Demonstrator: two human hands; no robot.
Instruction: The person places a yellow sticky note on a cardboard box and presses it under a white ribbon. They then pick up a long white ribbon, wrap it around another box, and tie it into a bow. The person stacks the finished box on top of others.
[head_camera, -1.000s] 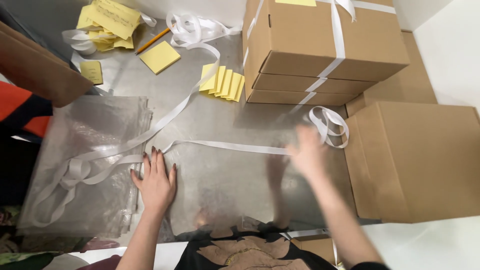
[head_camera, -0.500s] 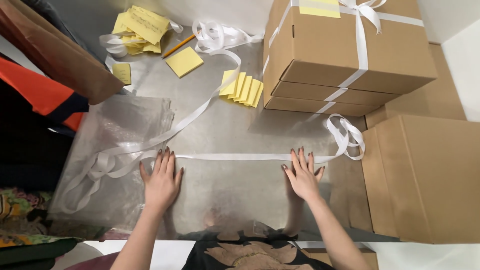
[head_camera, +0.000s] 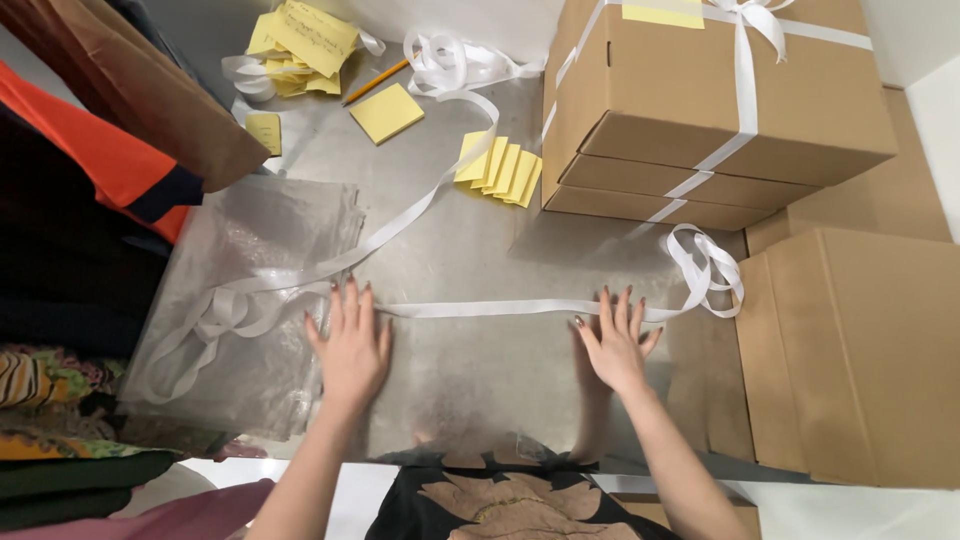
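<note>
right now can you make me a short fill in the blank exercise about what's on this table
1. Both hands, left hand and right hand, press flat on a white ____.
2. The stacked cardboard boxes are tied with ribbon ending in a ____ on top.
3. The pencil lies beside a pad of ____ sticky notes.

Missing words: ribbon; bow; yellow

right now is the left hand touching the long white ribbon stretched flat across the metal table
Touching. The head view shows the left hand lying flat, its fingertips overlapping the long white ribbon with no gap; the right hand presses the ribbon likewise.
</note>
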